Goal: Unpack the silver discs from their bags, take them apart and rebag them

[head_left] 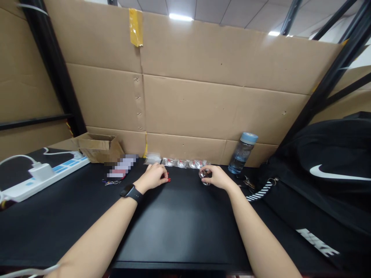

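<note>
My left hand (155, 176), with a dark watch on its wrist, rests low over the black table with its fingers curled together. A small red piece (169, 180) shows at its fingertips; its kind is too small to tell. In my right hand (216, 177), a round, shiny, silvery disc-like object (203, 176) is pinched between thumb and fingers. Behind the hands, several clear packets (181, 163) lie in a row, each with a round silvery item and a bit of red inside. A stack of clear plastic bags (152, 158) lies just beyond my left hand.
A blue-capped water bottle (242, 152) stands at the back right, beside keys (248, 183) and a black backpack (327, 185). To the left are a white power strip (55, 175), an open cardboard box (100, 148) and a blurred card-like item (123, 166). Cardboard walls (185, 104) enclose the table.
</note>
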A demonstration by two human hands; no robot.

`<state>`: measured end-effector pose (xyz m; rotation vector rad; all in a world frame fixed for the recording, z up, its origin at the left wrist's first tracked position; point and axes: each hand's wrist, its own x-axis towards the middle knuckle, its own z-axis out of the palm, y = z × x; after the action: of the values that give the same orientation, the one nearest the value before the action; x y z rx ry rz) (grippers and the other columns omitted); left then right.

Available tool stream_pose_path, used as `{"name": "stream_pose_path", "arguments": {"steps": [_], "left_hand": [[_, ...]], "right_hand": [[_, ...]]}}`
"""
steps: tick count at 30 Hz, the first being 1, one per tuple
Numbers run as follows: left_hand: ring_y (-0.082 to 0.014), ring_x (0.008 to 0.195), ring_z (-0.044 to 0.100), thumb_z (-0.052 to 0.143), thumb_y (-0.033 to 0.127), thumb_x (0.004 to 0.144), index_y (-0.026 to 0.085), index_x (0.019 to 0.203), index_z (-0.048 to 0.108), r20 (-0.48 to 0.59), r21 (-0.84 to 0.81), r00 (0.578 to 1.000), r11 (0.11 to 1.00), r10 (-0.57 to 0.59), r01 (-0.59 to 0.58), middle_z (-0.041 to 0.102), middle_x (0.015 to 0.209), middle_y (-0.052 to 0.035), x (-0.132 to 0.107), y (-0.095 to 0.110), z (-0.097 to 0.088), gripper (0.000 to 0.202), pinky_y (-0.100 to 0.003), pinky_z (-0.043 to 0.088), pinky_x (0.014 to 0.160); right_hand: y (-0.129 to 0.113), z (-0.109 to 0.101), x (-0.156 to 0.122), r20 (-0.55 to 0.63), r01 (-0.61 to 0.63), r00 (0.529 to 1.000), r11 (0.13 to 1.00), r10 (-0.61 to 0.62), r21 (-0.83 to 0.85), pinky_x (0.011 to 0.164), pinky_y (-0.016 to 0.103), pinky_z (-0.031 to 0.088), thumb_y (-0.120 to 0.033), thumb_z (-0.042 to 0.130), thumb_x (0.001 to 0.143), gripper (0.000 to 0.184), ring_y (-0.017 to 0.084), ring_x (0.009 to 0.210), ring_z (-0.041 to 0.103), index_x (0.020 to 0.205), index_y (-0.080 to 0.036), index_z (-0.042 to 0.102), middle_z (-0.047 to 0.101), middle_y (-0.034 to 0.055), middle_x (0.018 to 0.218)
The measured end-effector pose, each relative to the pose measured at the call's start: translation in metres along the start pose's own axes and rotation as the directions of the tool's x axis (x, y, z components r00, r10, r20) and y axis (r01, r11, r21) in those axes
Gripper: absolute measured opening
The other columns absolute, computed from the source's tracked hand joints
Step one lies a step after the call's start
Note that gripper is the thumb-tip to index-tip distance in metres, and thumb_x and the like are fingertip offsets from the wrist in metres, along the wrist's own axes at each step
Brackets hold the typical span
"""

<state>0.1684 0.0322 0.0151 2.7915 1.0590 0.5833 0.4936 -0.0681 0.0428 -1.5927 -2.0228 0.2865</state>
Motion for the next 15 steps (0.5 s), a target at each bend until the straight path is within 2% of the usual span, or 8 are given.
{"name": "stream_pose_path", "arguments": {"steps": [3,7,9,11,13,15], "left_hand": [[-0.0239,0.1,0.058,0.061,0.031,0.087,0.022,0.082,0.07,-0.062,-0.069,0.997,0.997,0.041,-0.045,0.07,0.095,-0.0056,0.001,0.005,-0.004,0.014,-0.035,0.039,0.088],[-0.0179,0.085,0.064,0.053,0.031,0.093,0.022,0.093,0.064,-0.162,-0.307,0.985,0.946,0.057,-0.105,0.071,0.093,-0.003,0.003,0.024,-0.01,0.014,-0.029,0.045,0.081],[-0.0176,0.085,0.065,0.053,0.031,0.094,0.022,0.094,0.063,-0.211,-0.373,0.976,0.919,0.048,-0.126,0.071,0.094,-0.0032,0.003,0.034,-0.011,0.014,-0.029,0.046,0.082],[-0.0188,0.092,0.065,0.055,0.03,0.092,0.022,0.098,0.064,-0.239,-0.365,0.97,0.921,0.045,-0.133,0.071,0.096,-0.0037,0.003,0.04,-0.012,0.013,-0.03,0.045,0.087],[-0.0206,0.099,0.063,0.059,0.027,0.09,0.024,0.102,0.066,-0.198,-0.298,0.976,0.943,0.088,-0.145,0.071,0.1,-0.0037,0.001,0.041,-0.014,0.014,-0.033,0.043,0.091],[-0.0218,0.105,0.061,0.061,0.023,0.088,0.027,0.104,0.069,-0.081,-0.223,0.98,0.955,0.184,-0.197,0.07,0.104,-0.0026,-0.002,0.04,-0.016,0.019,-0.034,0.04,0.094]], "right_hand": [[-0.01,0.007,0.002,-0.042,0.013,0.999,0.997,-0.01,0.082,0.078,0.029,0.049,-0.024,0.077,0.07,0.037,0.019,0.088,0.067,0.107,-0.023,0.072,0.073,0.0024,0.097],[-0.028,0.021,0.006,-0.131,0.085,0.99,0.966,-0.054,0.243,0.072,0.029,0.051,-0.028,0.075,0.073,0.043,0.02,0.091,0.067,0.115,-0.023,0.067,0.071,0.005,0.106],[-0.038,0.026,0.006,-0.163,0.131,0.983,0.944,-0.084,0.304,0.073,0.03,0.052,-0.029,0.074,0.075,0.043,0.02,0.095,0.066,0.117,-0.024,0.065,0.07,0.0059,0.111],[-0.047,0.029,0.006,-0.166,0.16,0.98,0.928,-0.109,0.337,0.075,0.032,0.053,-0.029,0.073,0.076,0.041,0.021,0.097,0.066,0.117,-0.025,0.065,0.069,0.0064,0.114],[-0.052,0.029,0.004,-0.146,0.178,0.98,0.924,-0.136,0.338,0.075,0.032,0.052,-0.028,0.073,0.076,0.041,0.02,0.096,0.065,0.117,-0.025,0.065,0.068,0.0063,0.116],[-0.054,0.028,0.003,-0.124,0.186,0.98,0.929,-0.154,0.32,0.074,0.031,0.052,-0.027,0.075,0.075,0.043,0.02,0.094,0.064,0.117,-0.026,0.065,0.068,0.0057,0.116]]}}
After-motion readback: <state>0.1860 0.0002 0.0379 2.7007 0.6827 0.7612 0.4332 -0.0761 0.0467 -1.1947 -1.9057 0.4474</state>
